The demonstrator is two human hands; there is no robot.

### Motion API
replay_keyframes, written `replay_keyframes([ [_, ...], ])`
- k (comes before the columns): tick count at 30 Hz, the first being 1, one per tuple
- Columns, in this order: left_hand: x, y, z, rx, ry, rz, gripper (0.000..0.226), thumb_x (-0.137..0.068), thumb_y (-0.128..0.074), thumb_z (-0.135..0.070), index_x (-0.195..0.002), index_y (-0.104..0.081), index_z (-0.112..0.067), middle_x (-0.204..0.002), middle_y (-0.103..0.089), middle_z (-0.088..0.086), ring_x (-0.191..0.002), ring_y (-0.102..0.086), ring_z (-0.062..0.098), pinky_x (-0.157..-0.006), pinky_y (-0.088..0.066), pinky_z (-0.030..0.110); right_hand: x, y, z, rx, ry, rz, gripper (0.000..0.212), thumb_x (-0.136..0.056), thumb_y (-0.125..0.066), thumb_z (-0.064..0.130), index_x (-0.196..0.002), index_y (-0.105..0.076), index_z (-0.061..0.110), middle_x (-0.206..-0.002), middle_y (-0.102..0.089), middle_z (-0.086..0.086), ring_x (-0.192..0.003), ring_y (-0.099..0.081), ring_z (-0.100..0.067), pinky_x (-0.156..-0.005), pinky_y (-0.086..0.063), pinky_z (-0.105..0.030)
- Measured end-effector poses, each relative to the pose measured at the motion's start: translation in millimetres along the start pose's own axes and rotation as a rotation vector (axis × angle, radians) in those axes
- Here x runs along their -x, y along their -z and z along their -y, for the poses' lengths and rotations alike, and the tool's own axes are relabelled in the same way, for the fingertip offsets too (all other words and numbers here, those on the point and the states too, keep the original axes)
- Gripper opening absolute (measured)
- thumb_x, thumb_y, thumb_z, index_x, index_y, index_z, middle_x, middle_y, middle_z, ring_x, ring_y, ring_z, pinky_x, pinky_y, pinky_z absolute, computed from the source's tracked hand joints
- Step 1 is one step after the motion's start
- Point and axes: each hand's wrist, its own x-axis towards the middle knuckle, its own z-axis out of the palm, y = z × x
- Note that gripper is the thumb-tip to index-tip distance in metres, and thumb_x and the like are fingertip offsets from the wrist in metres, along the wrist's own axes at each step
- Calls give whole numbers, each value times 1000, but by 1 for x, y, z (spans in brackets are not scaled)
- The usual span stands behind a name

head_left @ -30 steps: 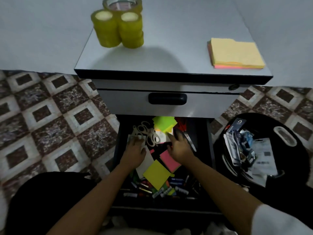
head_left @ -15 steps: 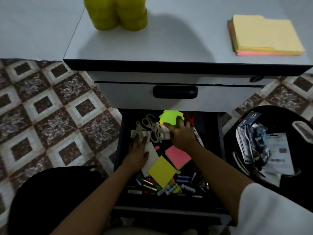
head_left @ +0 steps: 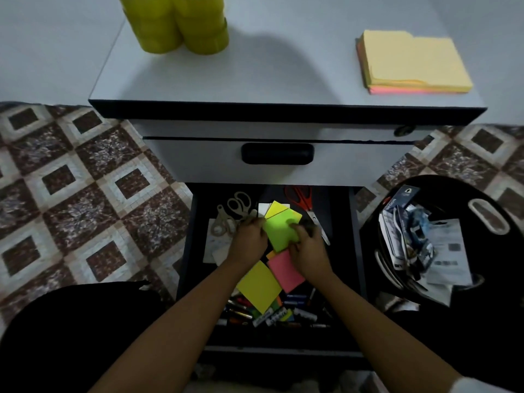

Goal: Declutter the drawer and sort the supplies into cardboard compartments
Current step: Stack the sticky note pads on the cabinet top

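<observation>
Both hands are down in the open lower drawer [head_left: 283, 349], and they meet on the bright green sticky notes [head_left: 279, 226] at the far middle of it. The left hand [head_left: 251, 239] pinches the stack at its left edge with fingers curled in. The right hand [head_left: 307, 251] grips the right edge, thumb laid across the green face. The stack sits tilted between them, a yellower sheet fanning out at its far corner. Just near of the hands, a pink pad [head_left: 285, 270] lies flat, and a yellow pad [head_left: 259, 286] overlaps the near-left side of it. At the drawer's near end, a jumble of markers and pens [head_left: 272, 314] lies in a heap, partly under the yellow pad. At far left in the drawer are the pale scissors [head_left: 236, 207], resting by some white cards [head_left: 217, 246]. At far right are the red-handled scissors [head_left: 304, 201], blades pointing near and right, just beside the right hand. Above, the upper drawer is closed, showing its black handle [head_left: 277, 153]. On the cabinet top [head_left: 269, 66] stand yellow tape rolls [head_left: 175, 21] at far left and a stack of yellow paper [head_left: 411, 63] at right. To the right of the drawer, on the tiled floor [head_left: 71, 180], a black tub [head_left: 496, 265] holds crumpled packaging [head_left: 408, 236].
</observation>
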Motion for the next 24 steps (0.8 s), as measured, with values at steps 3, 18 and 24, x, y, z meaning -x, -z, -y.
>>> replay_keyframes([
  [3, -15, -1, -7, -17, -5, -15, 45, -93, -38, 0, -137, -44, -3, -139, -42, 18, -127, -41, 34, -103, -36, 39, -11, 1, -2, -159, -292, -57, 44, -91, -56, 18, -130, -43, 1, -129, -44, -25, -110, -53, -41, -88, -44, -38],
  [18, -33, 1, -29, 158, 258, 72, 20, -88, -43, 0, -102, -55, 6, -105, -57, 27, -98, -55, 37, -68, -38, 32, -46, 3, 17, -434, -475, -111, 30, -85, -57, 3, -113, -60, -6, -113, -63, -26, -107, -59, -37, -80, -44, -34],
  [24, -25, 8, -25, 428, 332, 62, 38, -85, -39, 7, -56, -26, -13, -59, -26, 6, -53, -25, 18, -52, -13, 32, -43, 16, 25, -598, -417, -87, 28, -88, -59, 4, -112, -60, -9, -102, -63, -21, -99, -59, -31, -78, -44, -35],
])
